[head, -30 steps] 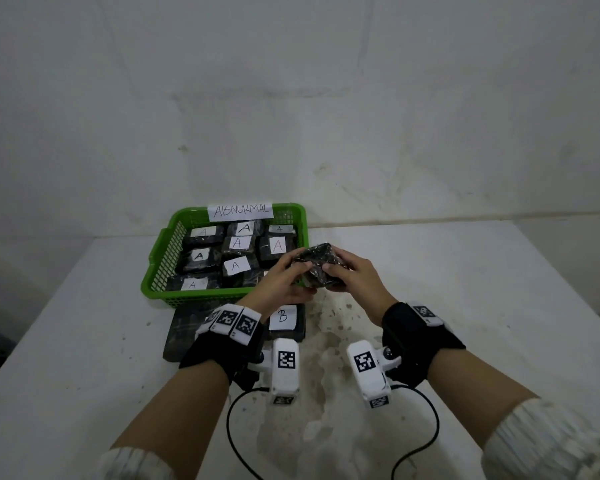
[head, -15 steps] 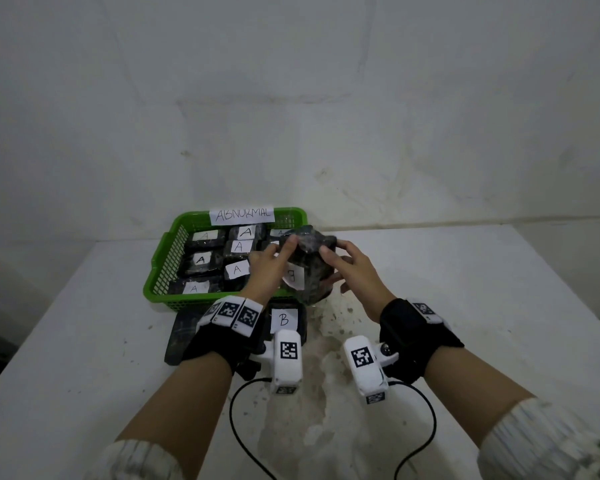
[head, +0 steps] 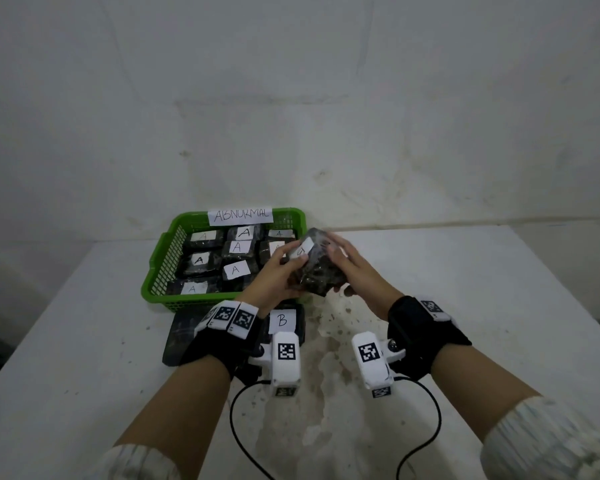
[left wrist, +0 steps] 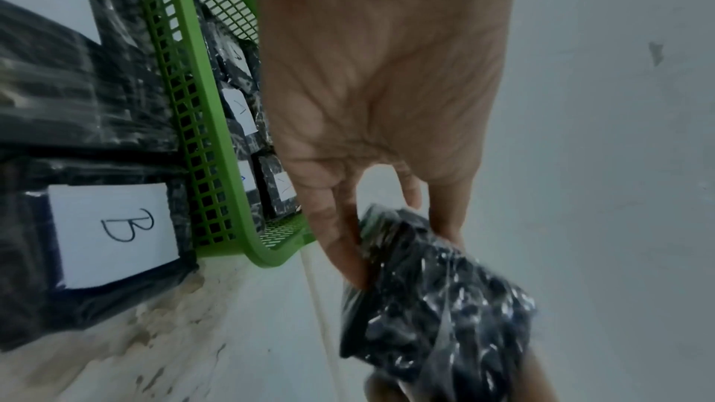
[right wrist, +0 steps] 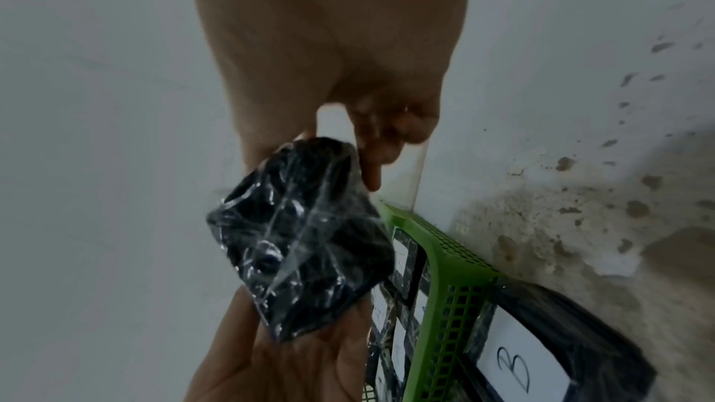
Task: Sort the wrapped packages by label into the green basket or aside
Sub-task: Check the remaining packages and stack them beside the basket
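1. Head view: left hand (head: 274, 275) and right hand (head: 352, 268) hold one dark plastic-wrapped package (head: 317, 268) between them, raised above the counter (head: 482, 306) just beside the right front corner of the green basket (head: 160, 271). The package is tilted; a white label shows on its upper left face, letter unreadable. Left thumb lies on that label; right fingers curl over the top.
2. Head view, surroundings: the basket carries an "ABNORMAL" sign (head: 240, 215) and holds packages labelled A. A package labelled B (head: 284, 323) lies on the counter just in front of the basket.
3. Left wrist view: left grip closed around the package (left wrist: 433, 301), fingers (left wrist: 340, 243) curled onto its near edge. Basket wall (left wrist: 193, 145) and B package (left wrist: 112, 234) at left.
4. Right wrist view: right fingers (right wrist: 371, 170) touch the package (right wrist: 298, 234) top; the left palm (right wrist: 294, 356) supports it below.
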The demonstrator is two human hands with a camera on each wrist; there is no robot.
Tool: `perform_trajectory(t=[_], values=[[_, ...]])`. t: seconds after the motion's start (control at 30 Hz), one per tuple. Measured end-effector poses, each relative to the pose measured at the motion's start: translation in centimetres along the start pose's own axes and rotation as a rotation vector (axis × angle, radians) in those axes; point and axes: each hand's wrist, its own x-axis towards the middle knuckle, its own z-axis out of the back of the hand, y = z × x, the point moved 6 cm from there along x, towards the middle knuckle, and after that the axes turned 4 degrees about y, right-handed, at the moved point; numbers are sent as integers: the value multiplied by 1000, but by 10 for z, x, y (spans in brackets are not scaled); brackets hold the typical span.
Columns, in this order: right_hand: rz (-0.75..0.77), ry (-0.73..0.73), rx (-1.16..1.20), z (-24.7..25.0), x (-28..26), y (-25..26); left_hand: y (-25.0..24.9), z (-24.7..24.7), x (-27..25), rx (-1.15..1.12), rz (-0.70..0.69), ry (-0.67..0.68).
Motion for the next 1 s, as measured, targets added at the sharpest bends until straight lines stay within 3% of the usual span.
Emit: perform_trajectory(t=[0.1,0.33,0.5,0.6,0.87,1.0], values=[[34,61,5,-8,1,1,2,0,1,-32,1,6],[136,-164,-101,-2,7,-1,0,-6,-6,3,5,76],[57,-19,-67,-7,7,-4,-3,-4,-9,26,-9,98],[89,-63,-63,-7,6,-5,-4,-4,-7,73,-15,92],[-15,-73,232,6,6,-11,-12,9,-14,375,-74,-16],[-85,-77,327,4,3,-23,-6,17,-21,441,-67,3]])
